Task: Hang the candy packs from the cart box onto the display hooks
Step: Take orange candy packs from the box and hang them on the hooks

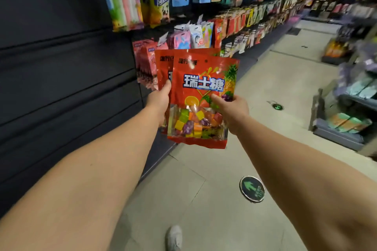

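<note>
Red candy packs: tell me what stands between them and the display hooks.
Nothing visible does. The left hand holds the rear red candy pack, the right hand the front pack, both in open air just right of the hanging pink packs. No free hook is discernible; the rack is blurred.

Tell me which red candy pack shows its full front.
The front red pack, pinched by the right hand. It shows its full label and candy window; the rear red pack, gripped by the left hand, is mostly covered.
</note>
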